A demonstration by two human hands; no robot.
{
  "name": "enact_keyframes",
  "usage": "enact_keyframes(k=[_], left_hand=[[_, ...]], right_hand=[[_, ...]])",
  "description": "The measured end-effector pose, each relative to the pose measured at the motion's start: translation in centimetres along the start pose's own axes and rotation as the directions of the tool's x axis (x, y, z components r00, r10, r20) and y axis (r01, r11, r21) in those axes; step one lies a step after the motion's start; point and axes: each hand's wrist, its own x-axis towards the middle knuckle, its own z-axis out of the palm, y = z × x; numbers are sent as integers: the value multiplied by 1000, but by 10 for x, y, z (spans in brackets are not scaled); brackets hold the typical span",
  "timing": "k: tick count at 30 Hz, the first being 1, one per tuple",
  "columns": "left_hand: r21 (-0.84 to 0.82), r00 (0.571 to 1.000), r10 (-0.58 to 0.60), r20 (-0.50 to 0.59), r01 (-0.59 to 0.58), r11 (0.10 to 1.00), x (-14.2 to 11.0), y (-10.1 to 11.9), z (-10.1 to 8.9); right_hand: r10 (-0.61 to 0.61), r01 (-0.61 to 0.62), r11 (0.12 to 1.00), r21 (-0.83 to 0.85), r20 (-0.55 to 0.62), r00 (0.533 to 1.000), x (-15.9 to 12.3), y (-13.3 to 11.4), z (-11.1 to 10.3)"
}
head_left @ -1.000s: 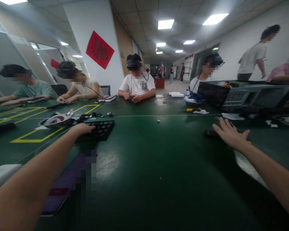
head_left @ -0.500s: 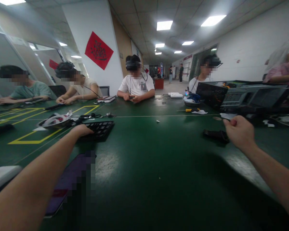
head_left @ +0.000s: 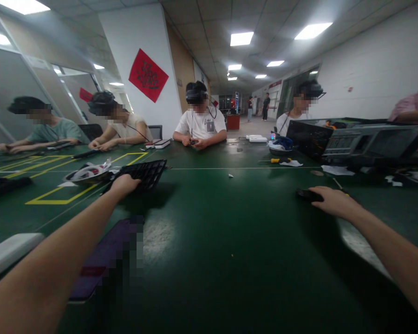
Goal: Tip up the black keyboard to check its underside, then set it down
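Note:
My left hand (head_left: 123,184) reaches far across the green table (head_left: 212,241) and grips the near edge of a black keyboard (head_left: 142,174), which is tilted up off the table at its far side. My right hand (head_left: 330,202) lies low on the table at the right, fingers curled over the end of a small black object (head_left: 307,195). A thin yellow-tipped stick (head_left: 339,185) lies just behind that hand.
A purple phone (head_left: 104,260) and a white block (head_left: 10,253) lie under my left forearm. A white bowl of parts (head_left: 88,174) sits beside the keyboard. Laptops (head_left: 355,141) stand at the right. Several people sit around the far side.
The keyboard has been lifted and tilted up by my left hand. My right hand rose as a fist, then came down onto the small black object.

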Motion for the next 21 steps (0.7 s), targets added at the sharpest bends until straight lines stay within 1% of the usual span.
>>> enact_keyframes(k=[2,3,5,6,8,9,10,11,12,13,15,17,19,21], left_hand=[[-107,1000,14,0,-14,994,-12,17,-3],[-173,999,33,5,-32,985,-19,27,-3],[-309,996,88,17,-79,948,-38,49,0],[-364,993,119,20,-103,926,-49,61,4],[-483,983,183,29,-146,863,-74,83,16],[-553,974,221,39,-163,817,-88,94,24],[-661,959,279,53,-175,730,-103,104,33],[-750,938,341,63,-181,636,-118,114,42],[-806,913,402,65,-189,561,-134,122,53],[-836,886,459,65,-203,510,-149,130,64],[-842,836,547,46,-262,472,-176,141,85],[-817,791,611,28,-334,470,-198,148,104],[-782,756,654,21,-395,482,-212,151,118],[-745,732,681,22,-442,500,-221,152,127]], right_hand=[[40,-39,999,-16,92,995,-7,-5,-8],[59,-58,998,-13,118,991,-10,-7,-11],[61,-64,997,34,93,994,-13,-11,-15],[54,-59,995,80,57,997,-14,-13,-16],[5,3,969,246,-31,1000,-17,-22,-18],[-30,48,930,366,-55,998,-19,-29,-19],[-94,112,862,495,-62,994,-22,-38,-21],[-180,137,757,639,3,984,-26,-48,-22],[-261,142,655,742,45,964,-31,-59,-24],[-328,152,588,794,62,942,-36,-69,-25],[-414,177,503,846,56,909,-45,-85,-26],[-477,197,423,884,33,878,-52,-94,-24],[-539,218,345,913,3,842,-54,-97,-19],[-582,213,255,943,-26,813,-53,-97,-15]])
